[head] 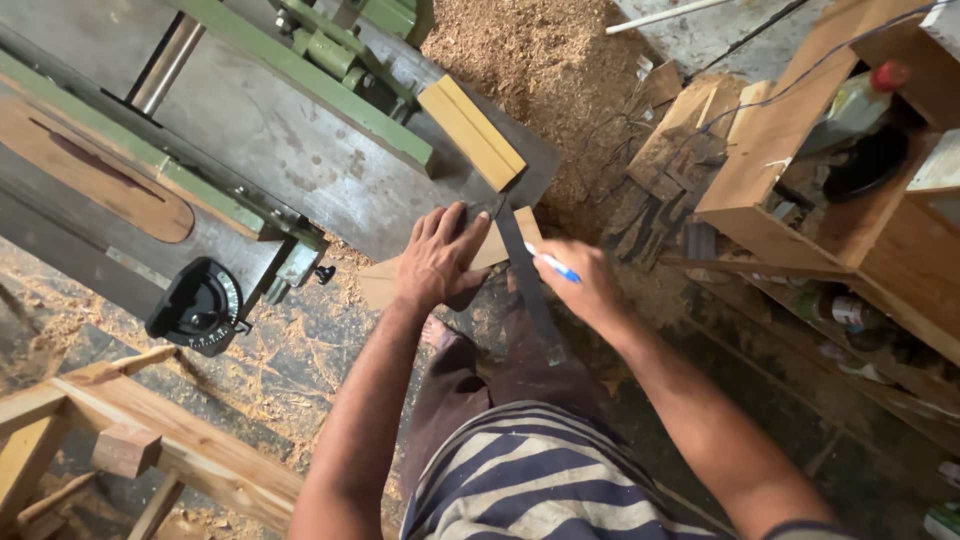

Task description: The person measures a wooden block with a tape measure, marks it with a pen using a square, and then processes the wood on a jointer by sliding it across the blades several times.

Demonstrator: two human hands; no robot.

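Sawdust (530, 60) lies heaped on the floor beyond the grey metal machine table with green rails (250, 130). The left hand (440, 262) presses flat, fingers spread, on a thin pale wooden board (495, 250) at the table's near right corner. Just right of it, the right hand (590, 285) pinches a blue and white pen (552, 266) against a dark metal ruler (528, 285) lying across the board. A yellow wooden block (470, 130) rests on the table just beyond.

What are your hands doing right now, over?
Left hand pressing flat tan wooden board on grey metal machine table. Right hand holding blue-and-white pen beside long dark metal ruler. Nothing blocking.
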